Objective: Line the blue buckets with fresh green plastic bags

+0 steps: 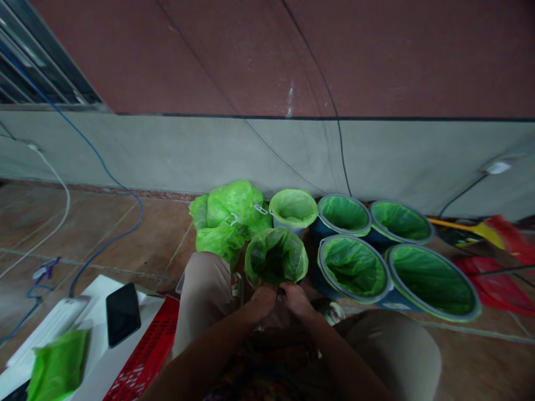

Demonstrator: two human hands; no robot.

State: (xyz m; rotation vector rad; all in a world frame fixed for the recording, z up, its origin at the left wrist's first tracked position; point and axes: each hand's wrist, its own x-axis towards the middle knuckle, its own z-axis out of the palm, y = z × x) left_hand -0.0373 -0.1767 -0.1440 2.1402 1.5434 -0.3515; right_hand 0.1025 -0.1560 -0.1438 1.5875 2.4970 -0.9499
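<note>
Between my knees stands a bin lined with a green trash bag point(254, 253), its edge folded over the rim. My left hand point(264, 299) and my right hand point(293, 298) meet at the near side of this rim, both closed with the fingers on the bag's edge. The exact finger grip is partly hidden by the backs of my hands. Just behind it is a pale bin point(288, 221) lined with the same green plastic. Filled green bags point(234, 209) tied with white string are heaped at its left.
Several blue bins point(378, 303) with green liners stand to the right. Beyond them lie a red dustpan point(497, 284) and a yellow-handled broom point(487, 231). At left, a red crate point(146, 345) carries a phone point(122, 313) and a green bag pack point(58, 362). A blue cable point(112, 175) crosses the floor.
</note>
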